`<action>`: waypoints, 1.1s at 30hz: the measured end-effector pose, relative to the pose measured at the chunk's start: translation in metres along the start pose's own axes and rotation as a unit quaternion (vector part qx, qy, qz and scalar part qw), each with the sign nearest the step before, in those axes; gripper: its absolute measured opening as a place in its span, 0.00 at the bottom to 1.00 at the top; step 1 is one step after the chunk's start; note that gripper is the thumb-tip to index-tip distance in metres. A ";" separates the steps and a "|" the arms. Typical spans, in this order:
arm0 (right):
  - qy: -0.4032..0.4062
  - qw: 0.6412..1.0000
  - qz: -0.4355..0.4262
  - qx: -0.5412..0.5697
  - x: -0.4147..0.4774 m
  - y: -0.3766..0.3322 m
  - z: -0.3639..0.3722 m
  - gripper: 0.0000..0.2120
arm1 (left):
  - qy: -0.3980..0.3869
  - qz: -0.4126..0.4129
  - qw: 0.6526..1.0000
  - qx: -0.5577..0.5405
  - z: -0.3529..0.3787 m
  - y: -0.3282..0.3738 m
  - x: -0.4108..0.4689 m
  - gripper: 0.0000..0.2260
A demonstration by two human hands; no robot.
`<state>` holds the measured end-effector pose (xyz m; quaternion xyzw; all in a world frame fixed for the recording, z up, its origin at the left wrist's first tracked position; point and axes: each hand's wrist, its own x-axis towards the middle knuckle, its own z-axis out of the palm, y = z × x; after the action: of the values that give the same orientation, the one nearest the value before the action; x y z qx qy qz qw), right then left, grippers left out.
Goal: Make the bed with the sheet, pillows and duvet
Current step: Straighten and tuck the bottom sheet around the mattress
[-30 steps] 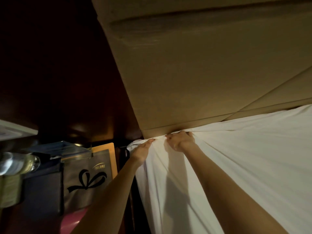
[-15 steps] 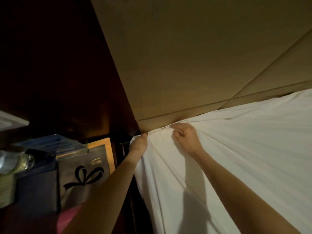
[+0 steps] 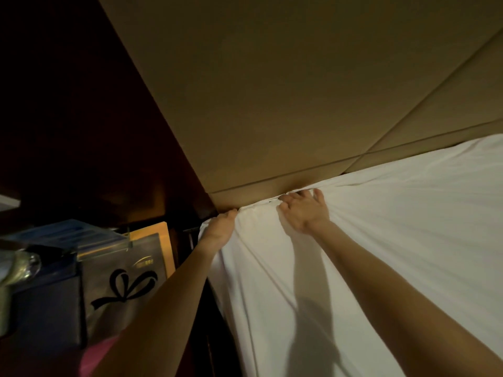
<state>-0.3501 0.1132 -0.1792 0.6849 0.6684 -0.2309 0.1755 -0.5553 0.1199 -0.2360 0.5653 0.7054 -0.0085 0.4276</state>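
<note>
A white sheet (image 3: 394,240) covers the mattress and runs up to the padded tan headboard (image 3: 272,104). My left hand (image 3: 219,231) grips the sheet at the mattress's top left corner, fingertips against the headboard's base. My right hand (image 3: 304,210) lies on the sheet's top edge a little to the right, fingers curled and pushing the cloth into the gap under the headboard. Diagonal creases fan out from the corner. No pillows or duvet are in view.
A dark wood wall panel (image 3: 81,118) stands left of the headboard. Beside the bed sit a grey bag with a black bow print (image 3: 122,284), a dark box (image 3: 43,308), a clear bottle (image 3: 19,268) and something pink (image 3: 98,352).
My right hand has slid to the right along the headboard edge, its fingers spreading on the sheet. My left hand stays at the corner. The view has shifted slightly.
</note>
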 end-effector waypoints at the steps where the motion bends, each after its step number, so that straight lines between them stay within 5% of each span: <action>1: -0.001 1.000 0.015 0.005 0.003 -0.003 0.002 0.23 | -0.001 -0.012 1.000 -0.015 0.001 -0.002 0.006 0.15; 4: 0.044 0.999 0.029 0.009 0.005 -0.010 0.011 0.23 | 0.036 -0.022 0.993 -0.114 0.001 -0.007 -0.010 0.18; 7: 0.045 0.997 0.014 0.057 0.003 -0.003 0.011 0.21 | 0.084 -0.026 0.941 -0.327 0.008 -0.008 -0.045 0.11; 12: 0.142 0.971 -0.009 0.192 -0.023 0.006 0.023 0.19 | 0.142 -0.063 0.920 -0.359 0.037 -0.031 -0.083 0.18; 17: 0.101 0.963 -0.008 0.248 -0.071 0.001 0.035 0.27 | 0.115 -0.089 0.900 -0.410 0.064 -0.044 -0.128 0.17; 23: 0.056 0.967 0.010 0.249 -0.118 -0.005 0.048 0.28 | 0.046 -0.070 0.951 -0.298 0.047 -0.046 -0.145 0.15; 28: 0.084 0.950 0.017 0.301 -0.149 -0.007 0.049 0.24 | 0.073 -0.067 0.980 -0.175 0.032 -0.056 -0.145 0.08; 33: 0.116 0.959 0.071 0.250 -0.194 0.019 0.061 0.23 | 0.054 -0.119 0.984 -0.121 0.034 -0.046 -0.137 0.18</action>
<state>-0.3365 -0.0836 -0.1244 0.7745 0.5553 -0.2962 -0.0641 -0.5728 -0.0214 -0.1953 0.4208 0.7855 0.0568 0.4501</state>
